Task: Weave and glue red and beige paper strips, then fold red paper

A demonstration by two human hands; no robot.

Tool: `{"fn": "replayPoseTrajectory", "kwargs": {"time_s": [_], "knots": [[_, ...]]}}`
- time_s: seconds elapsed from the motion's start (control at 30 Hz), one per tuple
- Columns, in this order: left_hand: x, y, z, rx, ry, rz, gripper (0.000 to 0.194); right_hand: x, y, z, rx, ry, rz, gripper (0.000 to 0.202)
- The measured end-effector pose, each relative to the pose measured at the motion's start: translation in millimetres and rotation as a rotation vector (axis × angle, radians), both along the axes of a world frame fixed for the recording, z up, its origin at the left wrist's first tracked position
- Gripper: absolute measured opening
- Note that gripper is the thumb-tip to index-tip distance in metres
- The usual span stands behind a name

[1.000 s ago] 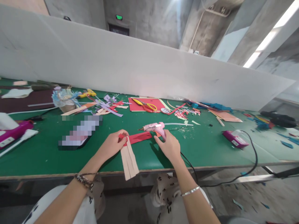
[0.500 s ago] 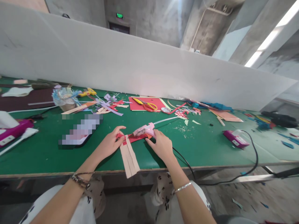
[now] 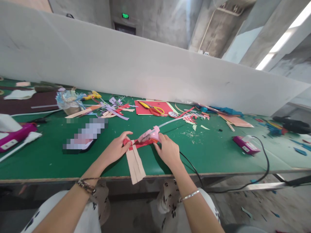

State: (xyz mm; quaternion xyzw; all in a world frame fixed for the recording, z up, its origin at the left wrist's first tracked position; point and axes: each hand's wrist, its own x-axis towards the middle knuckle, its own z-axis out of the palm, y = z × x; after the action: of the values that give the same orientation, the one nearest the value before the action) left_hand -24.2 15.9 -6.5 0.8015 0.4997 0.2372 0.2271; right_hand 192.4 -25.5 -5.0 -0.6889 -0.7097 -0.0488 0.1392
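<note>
My right hand (image 3: 169, 149) is closed round the handle of a pink glue gun (image 3: 149, 134), whose nozzle points left. A clear glue stick (image 3: 171, 121) sticks out of its back. The nozzle tip is at the join of a red paper strip (image 3: 145, 143) and several beige paper strips (image 3: 135, 165); whether it touches them I cannot tell. My left hand (image 3: 118, 146) pinches the left end of the red strip between thumb and fingers. The beige strips hang toward me over the table edge.
Scissors (image 3: 152, 108) rest on red paper (image 3: 139, 110) behind my hands. A phone (image 3: 85, 136) lies left of my left hand. Paper scraps (image 3: 116, 111) and a yellow glue gun (image 3: 93, 95) are at the back. A purple power strip (image 3: 246, 145) stands right; a black cord (image 3: 191, 165) trails over the edge.
The camera view has shifted very slightly. Both hands, the glue gun and the strips stay in nearly the same place, with the nozzle still at the join.
</note>
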Motion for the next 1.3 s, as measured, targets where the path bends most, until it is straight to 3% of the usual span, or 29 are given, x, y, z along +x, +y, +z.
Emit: {"fn": "replayPoseTrajectory", "kwargs": {"time_s": [1.3], "knots": [[1, 3, -0.5, 0.001, 0.023, -0.023, 0.040, 44, -1, 6.4, -0.025, -0.061, -0.218, 0.026]]}}
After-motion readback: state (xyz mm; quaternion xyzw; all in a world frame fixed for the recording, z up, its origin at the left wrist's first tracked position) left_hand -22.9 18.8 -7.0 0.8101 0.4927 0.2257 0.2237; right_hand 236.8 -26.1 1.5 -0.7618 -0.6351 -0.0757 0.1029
